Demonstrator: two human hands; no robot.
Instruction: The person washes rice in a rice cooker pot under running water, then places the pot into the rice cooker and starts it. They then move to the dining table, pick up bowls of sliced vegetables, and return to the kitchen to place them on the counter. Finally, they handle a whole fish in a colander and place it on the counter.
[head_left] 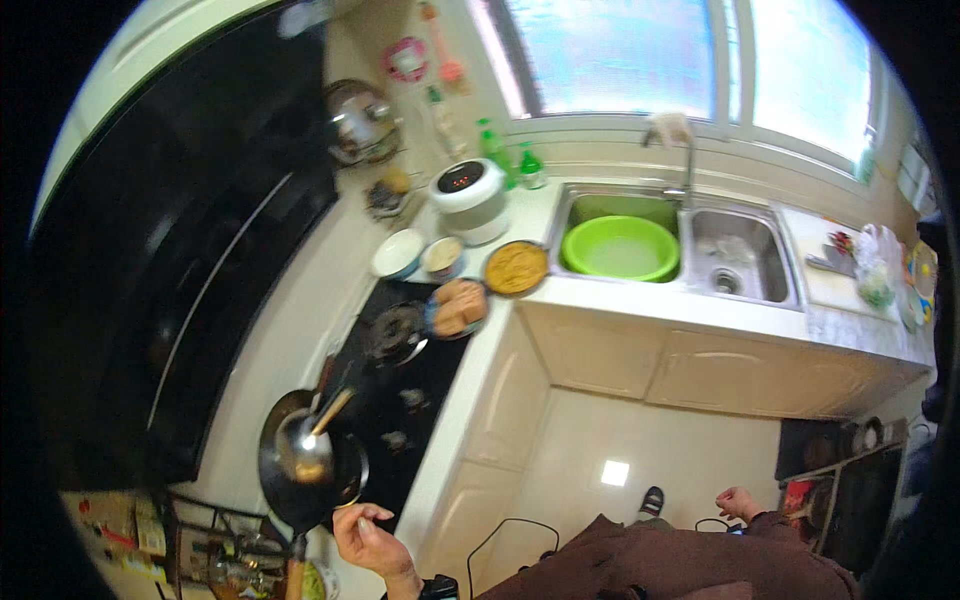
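Observation:
My left hand [370,540] is at the near edge of the black stove, just right of a dark wok [278,465]. Its thumb stands apart from the half-curled fingers, and I see nothing held. A metal cooking utensil [300,445] with a wooden handle rests in the wok, its exact kind blurred. The wok's wooden handle [296,575] points toward me, left of that hand. My right hand [738,503] hangs over the floor at the lower right, away from the counter. Its fingers are loosely bent and slightly apart, with nothing visible in them.
Beyond the burners stand a plate of brownish blocks [457,308], a dish of yellow-brown food [516,268], a white bowl [399,254] and a white cooker [468,200]. A green basin [620,248] sits in the left sink. A black range hood [190,240] overhangs the left side.

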